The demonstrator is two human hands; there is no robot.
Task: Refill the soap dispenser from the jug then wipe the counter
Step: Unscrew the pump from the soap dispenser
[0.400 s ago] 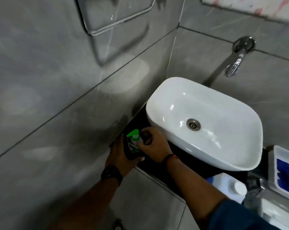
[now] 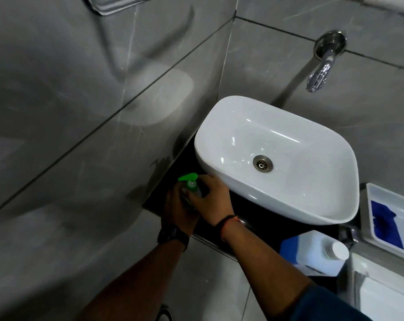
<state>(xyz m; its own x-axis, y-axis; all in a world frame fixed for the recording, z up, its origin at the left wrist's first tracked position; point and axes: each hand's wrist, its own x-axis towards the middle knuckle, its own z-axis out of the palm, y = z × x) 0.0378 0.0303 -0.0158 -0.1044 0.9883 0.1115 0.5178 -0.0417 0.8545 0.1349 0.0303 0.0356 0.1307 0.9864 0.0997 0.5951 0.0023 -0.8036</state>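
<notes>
The soap dispenser (image 2: pixel 190 184), with a bright green pump top, stands on the black counter (image 2: pixel 261 218) left of the white basin. My left hand (image 2: pixel 178 209) is wrapped around its body. My right hand (image 2: pixel 211 198) has its fingers on the pump collar at the top. The white jug (image 2: pixel 312 252), with a blue label and a white cap, lies at the counter's front right, untouched. A blue cloth (image 2: pixel 384 223) lies in a white tray on the right.
A white basin (image 2: pixel 277 135) fills most of the counter. A chrome tap (image 2: pixel 321 70) juts from the grey tiled wall above it. The white tray (image 2: pixel 377 193) sits right of the basin. Grey tiled walls close in at the left and back.
Both hands remain on the dispenser. The green pump spout now shows more fully above my fingers, pointing left. The view has shifted a little.
</notes>
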